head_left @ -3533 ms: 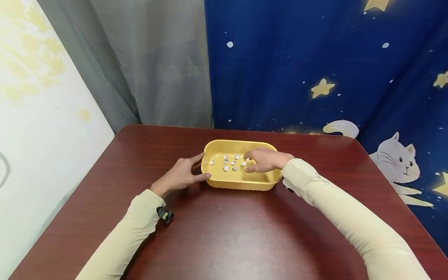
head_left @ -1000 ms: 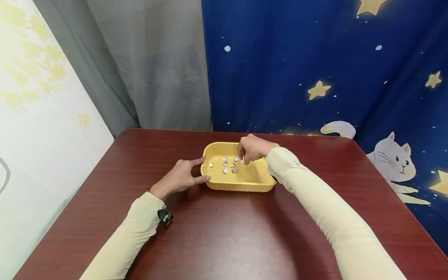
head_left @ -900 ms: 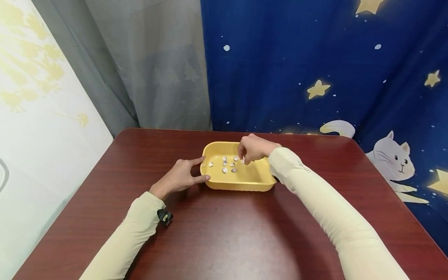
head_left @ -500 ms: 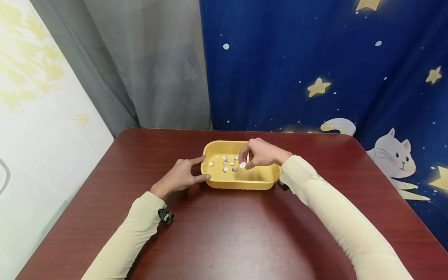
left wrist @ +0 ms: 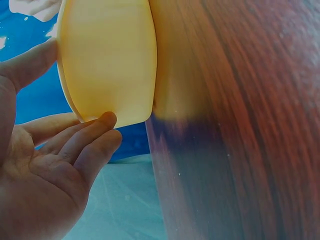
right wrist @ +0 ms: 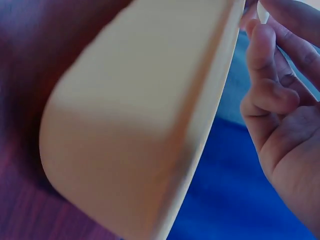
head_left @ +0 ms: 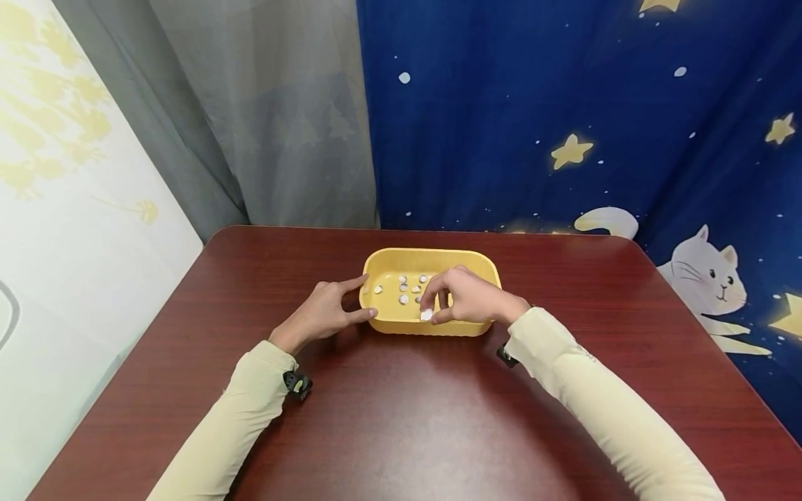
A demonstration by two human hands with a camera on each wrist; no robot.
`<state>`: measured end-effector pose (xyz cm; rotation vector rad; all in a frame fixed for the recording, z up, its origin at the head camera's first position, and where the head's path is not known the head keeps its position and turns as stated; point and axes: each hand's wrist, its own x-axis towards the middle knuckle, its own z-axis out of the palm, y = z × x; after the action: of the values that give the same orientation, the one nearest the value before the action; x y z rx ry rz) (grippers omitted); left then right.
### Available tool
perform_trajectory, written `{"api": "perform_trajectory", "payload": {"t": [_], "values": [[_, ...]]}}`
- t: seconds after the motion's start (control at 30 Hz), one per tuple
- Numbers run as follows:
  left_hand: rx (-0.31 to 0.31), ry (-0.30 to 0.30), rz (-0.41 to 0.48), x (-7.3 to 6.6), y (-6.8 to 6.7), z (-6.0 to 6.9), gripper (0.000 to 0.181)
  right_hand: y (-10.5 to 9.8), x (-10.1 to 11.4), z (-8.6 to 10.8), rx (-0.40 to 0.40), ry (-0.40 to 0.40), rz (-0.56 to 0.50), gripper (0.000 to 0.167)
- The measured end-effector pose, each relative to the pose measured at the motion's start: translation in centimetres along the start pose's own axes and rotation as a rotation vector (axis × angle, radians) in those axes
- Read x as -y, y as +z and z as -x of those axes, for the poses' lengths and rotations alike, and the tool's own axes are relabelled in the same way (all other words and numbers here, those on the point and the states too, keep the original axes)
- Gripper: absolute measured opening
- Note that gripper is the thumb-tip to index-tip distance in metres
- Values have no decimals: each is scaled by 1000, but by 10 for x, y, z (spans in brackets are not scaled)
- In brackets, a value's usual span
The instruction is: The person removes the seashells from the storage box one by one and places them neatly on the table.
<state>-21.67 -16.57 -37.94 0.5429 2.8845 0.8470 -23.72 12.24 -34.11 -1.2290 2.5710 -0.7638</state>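
Note:
A yellow oblong plastic basin (head_left: 438,328) stands on the table, with several small white-and-grey shell-like pieces (head_left: 404,300) lying in its left and middle part. My left hand (head_left: 322,313) rests against the basin's left end, thumb and fingers spread and fairly straight along the rim; the left wrist view shows fingertips touching the outer wall (left wrist: 120,65). Over the near rim, my right hand (head_left: 466,296) pinches one white shell-like piece (head_left: 427,315) between thumb and fingers. Only a thin white edge of that piece (right wrist: 262,13) shows in the right wrist view. My right hand hides part of the basin's inside.
The dark red-brown wooden table (head_left: 401,417) spreads around the basin. Behind it hang a grey curtain (head_left: 294,139) and a blue curtain (head_left: 489,125) with stars and a cat. A white patterned wall or panel (head_left: 75,243) borders the left side.
My right hand, open over the basin at first, has picked up a white shell-like piece and brought it toward the near rim. My left hand stays at the basin's left end.

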Motion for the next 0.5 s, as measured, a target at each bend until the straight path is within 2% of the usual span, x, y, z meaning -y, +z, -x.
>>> {"api": "perform_trajectory", "payload": {"t": [0.23, 0.5], "values": [[-6, 4, -6, 0, 1, 0, 80, 17, 10, 2, -52, -32, 32, 10], [-9, 11, 1, 1, 0, 1, 79, 30, 20, 3, -80, -114, 55, 12]]}}
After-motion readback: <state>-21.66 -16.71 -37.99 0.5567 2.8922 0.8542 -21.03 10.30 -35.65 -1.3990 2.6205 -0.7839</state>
